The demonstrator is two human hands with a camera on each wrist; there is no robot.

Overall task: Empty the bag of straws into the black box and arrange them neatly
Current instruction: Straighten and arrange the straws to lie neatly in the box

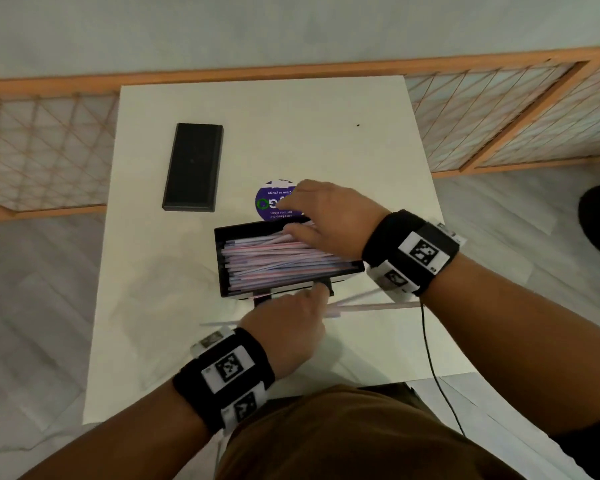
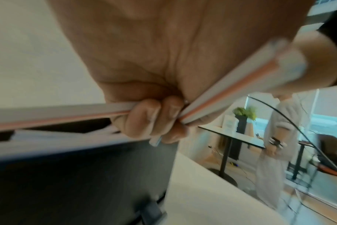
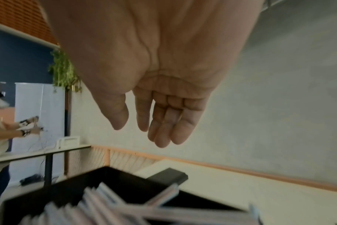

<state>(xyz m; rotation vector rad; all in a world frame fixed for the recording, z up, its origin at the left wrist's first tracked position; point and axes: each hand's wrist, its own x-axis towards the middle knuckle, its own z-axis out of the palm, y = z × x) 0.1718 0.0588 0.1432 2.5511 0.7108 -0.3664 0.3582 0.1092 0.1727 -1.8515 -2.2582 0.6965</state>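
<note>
The black box (image 1: 222,265) sits mid-table, filled with pink, blue and white wrapped straws (image 1: 278,261) lying lengthwise. My right hand (image 1: 312,216) hovers over the box's far right corner, fingers straight and empty; in the right wrist view the right hand (image 3: 154,121) is relaxed above the straws (image 3: 98,204). My left hand (image 1: 291,317), at the box's near edge, grips a few straws (image 2: 231,91) in curled fingers (image 2: 156,121); the held straws (image 1: 371,304) stick out to the right over the table. A crumpled clear bag (image 1: 160,289) lies left of the box.
The box's black lid (image 1: 193,167) lies at the table's far left. A purple round sticker (image 1: 269,202) sits behind the box. A black cable (image 1: 433,362) hangs off my right wrist. The white table (image 1: 291,133) stands by a wooden lattice fence (image 1: 45,147). Another person (image 2: 275,137) stands in the background.
</note>
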